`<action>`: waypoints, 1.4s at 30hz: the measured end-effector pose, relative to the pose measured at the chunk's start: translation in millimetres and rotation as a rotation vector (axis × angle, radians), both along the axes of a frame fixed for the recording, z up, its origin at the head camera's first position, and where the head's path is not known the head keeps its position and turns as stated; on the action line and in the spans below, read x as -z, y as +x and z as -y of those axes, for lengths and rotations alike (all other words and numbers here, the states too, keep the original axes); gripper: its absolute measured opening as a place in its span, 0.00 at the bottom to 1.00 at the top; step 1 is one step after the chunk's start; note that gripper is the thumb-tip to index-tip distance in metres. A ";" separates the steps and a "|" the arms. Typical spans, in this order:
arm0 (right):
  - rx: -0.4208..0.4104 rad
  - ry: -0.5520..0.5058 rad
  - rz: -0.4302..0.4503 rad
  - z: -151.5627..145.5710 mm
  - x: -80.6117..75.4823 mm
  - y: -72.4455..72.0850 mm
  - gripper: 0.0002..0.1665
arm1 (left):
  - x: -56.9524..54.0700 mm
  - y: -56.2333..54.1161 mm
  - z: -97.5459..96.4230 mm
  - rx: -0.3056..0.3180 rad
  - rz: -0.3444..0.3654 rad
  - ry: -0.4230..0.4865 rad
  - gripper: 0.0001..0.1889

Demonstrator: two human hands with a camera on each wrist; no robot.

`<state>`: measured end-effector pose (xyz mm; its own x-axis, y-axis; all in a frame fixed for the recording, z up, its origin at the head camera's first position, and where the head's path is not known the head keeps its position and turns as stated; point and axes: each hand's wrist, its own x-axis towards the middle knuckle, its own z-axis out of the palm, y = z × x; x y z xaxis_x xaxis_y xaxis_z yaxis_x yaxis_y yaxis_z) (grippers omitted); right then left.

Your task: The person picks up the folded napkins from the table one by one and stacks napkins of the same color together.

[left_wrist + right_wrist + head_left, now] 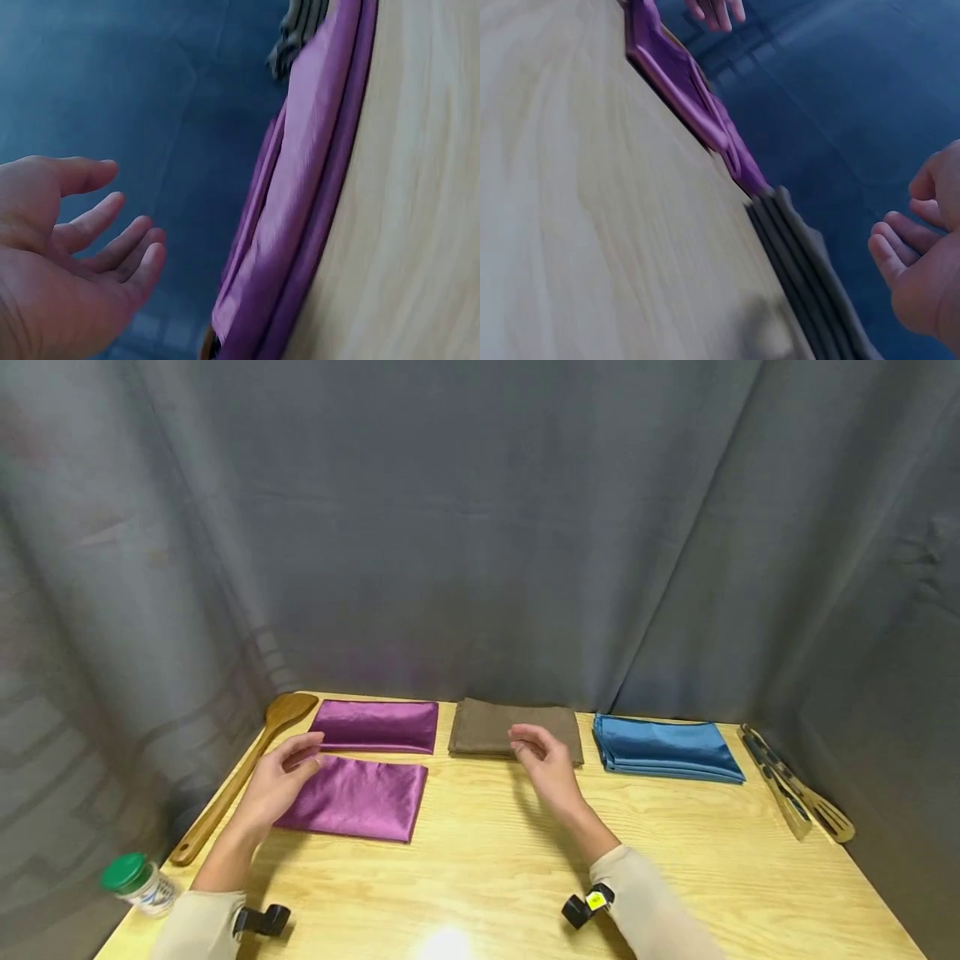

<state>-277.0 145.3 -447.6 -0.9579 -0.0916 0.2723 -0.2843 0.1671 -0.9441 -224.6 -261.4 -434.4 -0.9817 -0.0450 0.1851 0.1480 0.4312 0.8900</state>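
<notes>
Two folded purple satin cloths lie at the left of the table, the rear one (378, 727) just behind the front one (367, 797). My left hand (273, 785) hovers over the left end of the front cloth, fingers loosely bent and holding nothing. In the left wrist view that hand (82, 247) shows its palm, apart from the purple fabric (292, 202). A folded brown cloth (480, 727) lies at the back middle. Close in front of it, my right hand (551, 777) hangs in the air with relaxed fingers and nothing in them.
A folded blue cloth (667, 749) lies at the back right. Beyond it, tongs and a slotted turner (821, 810) sit along the right edge. A wooden spoon (232, 785) runs along the left edge, and a green-lidded jar (142, 883) stands at the front left. Grey curtains (480, 527) surround the table.
</notes>
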 end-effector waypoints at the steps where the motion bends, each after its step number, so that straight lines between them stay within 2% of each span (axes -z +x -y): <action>1: -0.018 0.004 0.012 5.6 1.3 0.9 0.18 | 2.3 -0.4 4.5 -0.001 -0.002 0.006 0.26; 4: -0.065 -0.001 0.034 21.8 5.4 1.9 0.18 | 9.3 -1.6 17.8 -0.014 0.002 0.026 0.25; 7: -0.096 -0.009 0.045 36.5 9.7 2.6 0.19 | 14.6 -3.7 26.8 -0.022 0.040 0.036 0.26; 13: -0.129 0.016 0.087 62.9 21.6 7.2 0.20 | 23.4 -7.1 33.3 -0.049 0.113 0.005 0.26; 17: -0.168 0.019 0.095 80.3 27.2 13.9 0.20 | 25.7 -5.7 37.8 -0.057 0.116 -0.025 0.25; 18: -0.184 0.015 0.102 84.0 23.7 17.9 0.20 | 26.2 -6.0 39.2 -0.058 0.118 -0.034 0.25; 23: -0.220 -0.003 0.122 101.3 30.9 23.4 0.19 | 31.3 -9.7 42.6 -0.063 0.115 -0.056 0.25; 27: -0.217 0.012 0.132 111.8 41.3 24.3 0.19 | 34.0 -10.5 42.4 -0.093 0.125 -0.067 0.24; 32: -0.206 0.000 0.157 117.0 40.5 29.5 0.20 | 31.6 -9.7 42.1 -0.138 0.163 -0.117 0.25; 37: -0.181 0.025 0.169 116.5 38.3 32.0 0.21 | 31.2 -9.1 39.9 -0.156 0.146 -0.192 0.24; 42: -0.188 -0.007 0.190 116.6 39.2 33.3 0.18 | 30.9 -8.2 38.5 -0.152 0.151 -0.267 0.25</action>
